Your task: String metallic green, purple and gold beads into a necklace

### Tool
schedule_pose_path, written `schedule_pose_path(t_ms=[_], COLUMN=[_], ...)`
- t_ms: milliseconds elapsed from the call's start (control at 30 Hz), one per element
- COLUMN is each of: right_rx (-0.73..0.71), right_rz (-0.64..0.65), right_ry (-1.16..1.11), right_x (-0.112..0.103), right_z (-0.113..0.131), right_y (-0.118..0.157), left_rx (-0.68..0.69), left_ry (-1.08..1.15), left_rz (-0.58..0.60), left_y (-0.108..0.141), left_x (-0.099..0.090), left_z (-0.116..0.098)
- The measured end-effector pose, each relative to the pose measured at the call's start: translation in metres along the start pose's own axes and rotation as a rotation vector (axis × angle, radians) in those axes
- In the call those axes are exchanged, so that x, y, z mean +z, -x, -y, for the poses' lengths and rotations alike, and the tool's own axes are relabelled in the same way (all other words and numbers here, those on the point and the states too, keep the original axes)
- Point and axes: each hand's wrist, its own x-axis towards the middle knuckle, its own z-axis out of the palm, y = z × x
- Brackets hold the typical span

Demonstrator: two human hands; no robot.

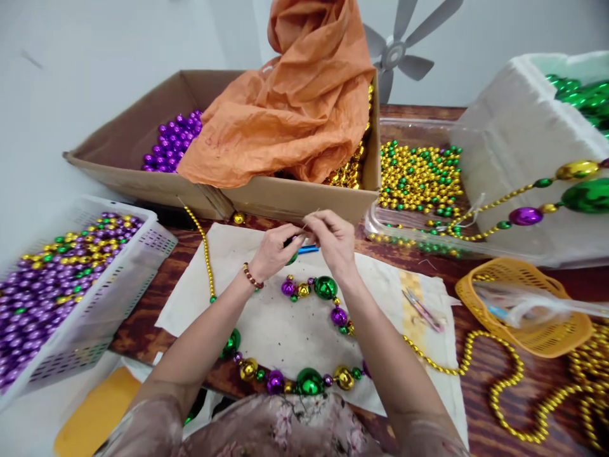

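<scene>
Both hands meet over the upper middle of a white cloth. My left hand is closed in a pinch around a dark bead, with a green bead just below its fingers. My right hand is pinched on a thin thread or needle whose tip sticks up above the fingers. A strand of large green, purple and gold beads curves over the cloth below the hands, partly hidden by the forearms. Behind the fingers lies a blue object. Tweezers or small scissors rest at the cloth's right.
A cardboard box with purple and gold beads and an orange cloth stands behind. White basket is at left. Clear tray, foam box, yellow basket and gold bead strings are at right.
</scene>
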Motion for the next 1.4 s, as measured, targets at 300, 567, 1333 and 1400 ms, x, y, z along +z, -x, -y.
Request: schedule_pose_path(t_ms=[300, 567, 1333, 1400], right_rx=[0.142, 0.288, 0.257, 0.291], right_rz=[0.057, 0.109, 0.254, 0.260], right_ry=[-0.114, -0.190, -0.226, -0.204], right_x=[-0.004, -0.009, -0.001, 0.001], right_z=[-0.012, -0.026, -0.001, -0.005], right_y=[0.011, 0.012, 0.035, 0.041], left_rx=[-0.032, -0.108, -0.497, -0.571], left_ry=[0.067, 0.051, -0.136, -0.384], left_rz=[0.159, 0.196, -0.116, -0.241], left_y=[0.002, 0.015, 0.025, 0.015], left_x=[-0.006, 0.007, -0.022, -0.041], left_z=[0.006, 0.019, 0.074, 0.086])
